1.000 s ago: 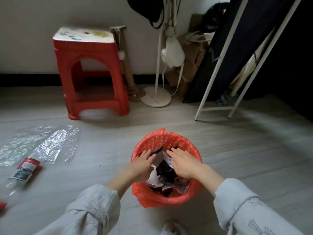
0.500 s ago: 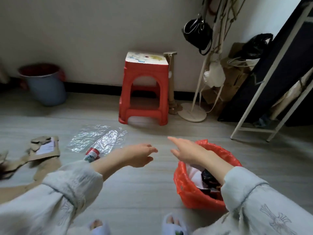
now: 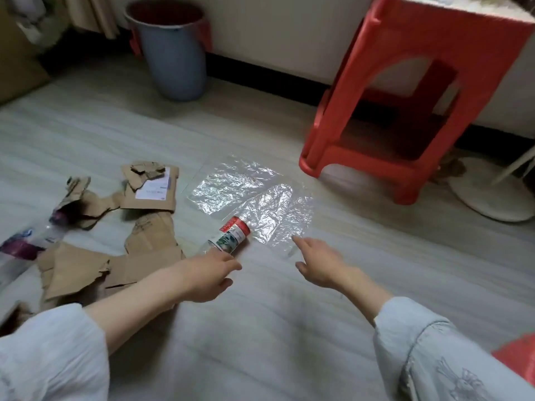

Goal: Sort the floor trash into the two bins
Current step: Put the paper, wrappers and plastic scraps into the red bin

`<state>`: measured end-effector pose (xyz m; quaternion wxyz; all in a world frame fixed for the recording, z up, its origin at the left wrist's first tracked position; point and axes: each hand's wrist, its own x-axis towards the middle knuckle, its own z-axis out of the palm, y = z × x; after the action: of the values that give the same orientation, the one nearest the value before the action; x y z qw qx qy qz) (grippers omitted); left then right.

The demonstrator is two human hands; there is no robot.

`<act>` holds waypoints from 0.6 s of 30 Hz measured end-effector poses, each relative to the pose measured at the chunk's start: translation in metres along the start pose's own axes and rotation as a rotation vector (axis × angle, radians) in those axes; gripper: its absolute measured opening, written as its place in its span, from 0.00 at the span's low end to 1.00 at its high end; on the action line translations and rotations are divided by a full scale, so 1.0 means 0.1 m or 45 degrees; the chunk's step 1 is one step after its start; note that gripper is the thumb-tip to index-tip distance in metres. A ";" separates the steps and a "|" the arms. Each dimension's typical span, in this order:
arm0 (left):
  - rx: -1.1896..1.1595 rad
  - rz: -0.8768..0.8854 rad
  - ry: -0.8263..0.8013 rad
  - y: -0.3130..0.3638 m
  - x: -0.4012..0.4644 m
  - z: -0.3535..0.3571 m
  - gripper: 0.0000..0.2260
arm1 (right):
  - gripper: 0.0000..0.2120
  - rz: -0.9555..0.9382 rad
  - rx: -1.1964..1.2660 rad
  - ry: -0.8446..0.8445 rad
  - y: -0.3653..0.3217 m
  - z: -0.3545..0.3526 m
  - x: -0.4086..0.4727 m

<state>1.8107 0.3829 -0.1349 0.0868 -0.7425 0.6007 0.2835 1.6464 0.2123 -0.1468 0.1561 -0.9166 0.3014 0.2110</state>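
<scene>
- Bottle (image 3: 231, 235), clear with a red label, lies on its side on the floor, partly on crinkled plastic sheet (image 3: 252, 192).
- Left hand (image 3: 208, 274) reaches it with loose, empty fingers; right hand (image 3: 320, 263) spread open just short of the sheet.
- Best grasped round the labelled middle, clear of the film, then carried to the blue bin (image 3: 173, 50).

The person wears a soft, pale blue-grey cloth top with long, loose sleeves. The wide left sleeve (image 3: 49, 354) is pushed up the arm, so the forearm is bare all the way down to the left hand (image 3: 210, 274). Its cloth looks plain and a bit wrinkled, with a rounded hem at the end. The right sleeve (image 3: 434, 357) is pushed up too, and its end has a neat stitched edge that goes round the arm. Near the bottom right, this sleeve has a thin grey line drawing sewn or printed on it. The right hand (image 3: 321, 264) is bare, with no rings, watch or glove.
</scene>
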 end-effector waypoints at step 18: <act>-0.354 -0.055 -0.071 -0.06 0.19 0.87 0.16 | 0.23 -0.069 -0.403 0.061 0.11 1.22 0.41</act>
<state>1.7907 0.4098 -0.2181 0.0058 -0.7520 0.5368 0.3825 1.6339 0.2343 -0.2738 0.0081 -0.9423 0.2433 0.2297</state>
